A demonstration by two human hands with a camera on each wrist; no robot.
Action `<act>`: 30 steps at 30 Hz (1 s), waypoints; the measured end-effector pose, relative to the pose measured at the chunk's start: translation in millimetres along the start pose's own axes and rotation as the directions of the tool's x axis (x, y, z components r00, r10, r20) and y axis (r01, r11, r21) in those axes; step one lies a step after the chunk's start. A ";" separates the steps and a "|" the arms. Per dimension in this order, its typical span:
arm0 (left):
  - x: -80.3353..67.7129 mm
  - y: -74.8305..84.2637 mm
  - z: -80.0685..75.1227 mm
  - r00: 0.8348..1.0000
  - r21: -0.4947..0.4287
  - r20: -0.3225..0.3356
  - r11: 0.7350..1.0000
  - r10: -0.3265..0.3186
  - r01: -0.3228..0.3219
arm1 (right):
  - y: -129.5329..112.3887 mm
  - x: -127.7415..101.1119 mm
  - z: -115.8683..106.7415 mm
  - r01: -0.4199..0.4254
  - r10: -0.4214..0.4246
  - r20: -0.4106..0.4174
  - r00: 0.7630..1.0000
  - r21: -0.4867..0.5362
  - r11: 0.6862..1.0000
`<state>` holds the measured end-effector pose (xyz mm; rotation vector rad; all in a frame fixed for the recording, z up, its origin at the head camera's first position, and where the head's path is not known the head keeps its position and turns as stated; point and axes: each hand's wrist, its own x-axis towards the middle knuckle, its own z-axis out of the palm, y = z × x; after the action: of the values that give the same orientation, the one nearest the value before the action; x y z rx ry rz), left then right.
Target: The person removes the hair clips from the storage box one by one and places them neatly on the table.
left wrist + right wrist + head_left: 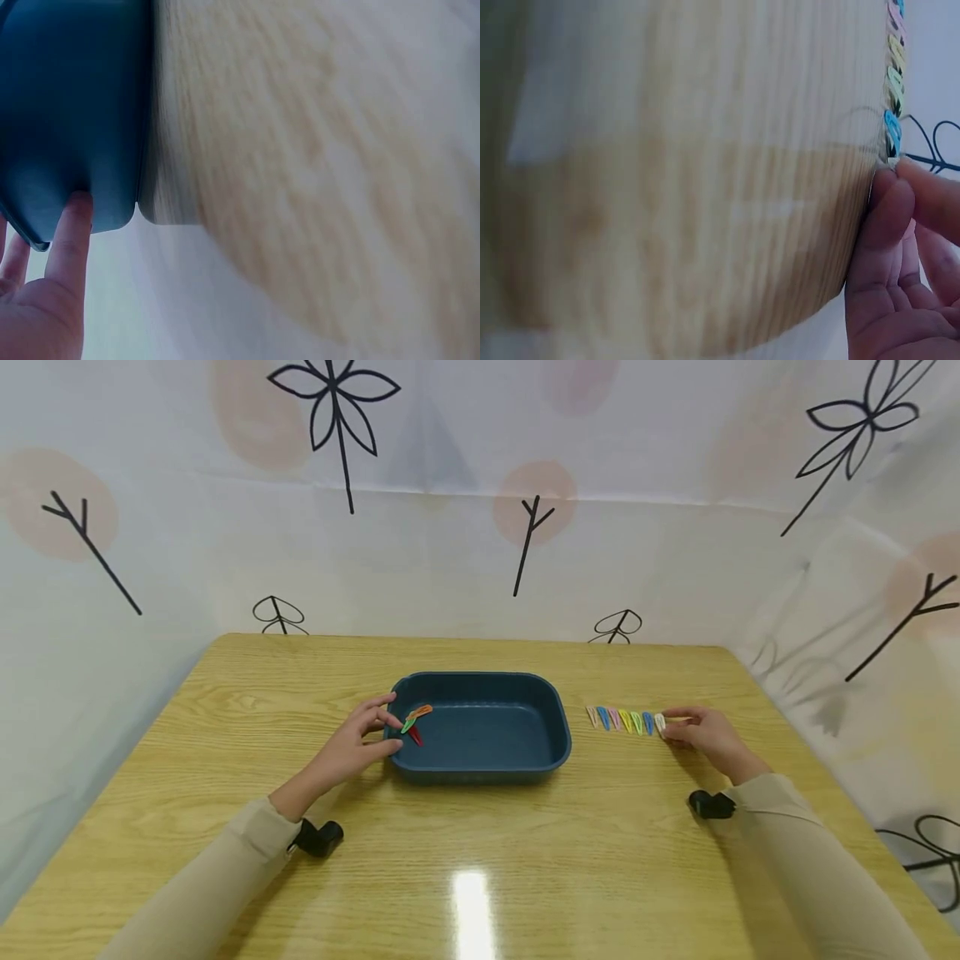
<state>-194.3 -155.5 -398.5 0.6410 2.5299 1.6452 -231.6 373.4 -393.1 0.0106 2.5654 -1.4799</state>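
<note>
A dark blue plastic basin (pixel 480 770) stands mid-table. My left hand (pixel 356 735) rests at its left rim with fingers spread and fairly straight. In the left wrist view one extended finger (pixel 71 240) touches the basin's outer wall (pixel 82 112). Inside the basin's left end are an orange hair clip (pixel 423 711), a green hair clip (pixel 408 725) and a red hair clip (pixel 416 736). To the right, several coloured hair clips lie in a row on the table. My right hand (pixel 705 739) pinches the white hair clip (pixel 660 722) at the row's right end between thumb and forefinger.
The wooden table (pixel 600 860) reaches back to a patterned white cloth (pixel 450 568). Beside the white clip in the row is a blue hair clip (pixel 648 723); yellow (pixel 626 720) and pink (pixel 615 718) hair clips lie farther left. Black wrist cameras sit at both cuffs.
</note>
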 end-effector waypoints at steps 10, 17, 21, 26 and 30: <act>0.5 -0.3 0.6 1.000 -0.015 0.005 1.000 -0.012 0.012 | -4.4 4.2 0.2 -0.062 0.062 0.015 0.998 0.016 0.998; 0.8 1.5 -0.3 1.000 -0.009 0.002 1.000 -0.012 0.012 | -6.2 4.5 0.4 -0.059 0.059 0.016 0.998 -0.021 0.998; 1.2 1.3 0.1 1.000 -0.013 0.002 1.000 -0.008 0.008 | -6.0 3.3 -0.3 -0.052 0.052 0.028 0.998 -0.007 0.999; 1.2 1.2 0.0 1.000 -0.010 0.005 1.000 -0.011 0.011 | -6.3 1.1 -1.9 -0.029 0.029 0.001 1.000 -0.022 0.999; 0.7 1.0 -0.2 1.000 -0.007 0.007 1.000 -0.015 0.015 | -9.0 -1.0 -5.0 -0.001 0.000 -0.009 1.000 -0.043 0.999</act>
<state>-194.7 -155.1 -397.4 0.6248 2.5171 1.6438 -232.3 373.2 -382.9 0.0121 2.6032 -1.4271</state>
